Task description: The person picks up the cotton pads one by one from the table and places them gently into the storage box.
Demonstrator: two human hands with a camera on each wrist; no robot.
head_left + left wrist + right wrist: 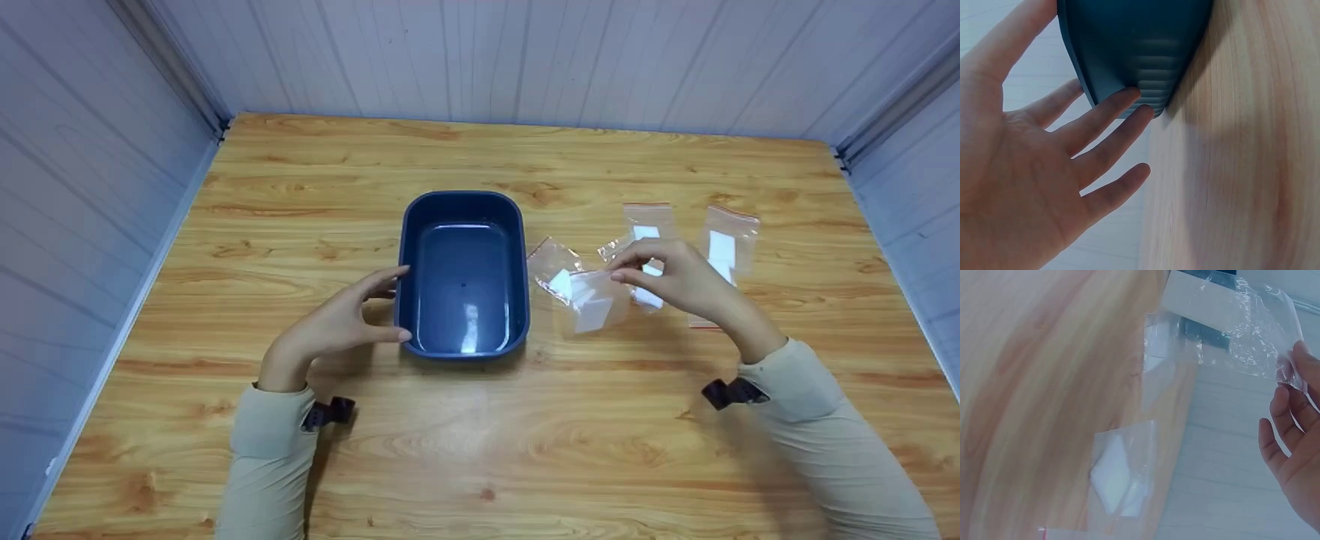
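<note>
A dark blue plastic basin (461, 277) stands on the table, its inside bare. My left hand (337, 319) is at its left side, thumb and index fingertip touching the rim. In the left wrist view the fingers of that hand (1033, 174) are spread and fairly straight along the basin's ribbed outer wall (1154, 62). To the basin's right, my right hand (679, 279) pinches the top edge of a clear zip bag (592, 311) with a white piece inside. The right wrist view shows this bag (1264, 332) hanging from thumb and fingers, raised above the other bags.
Another clear bag (555, 271) lies close to the basin's right wall. More red-edged zip bags with white pieces, such as one bag (649, 225) behind the right hand and one (722, 247) further right, lie flat. Pale panels (487, 60) enclose the wooden table (315, 187).
</note>
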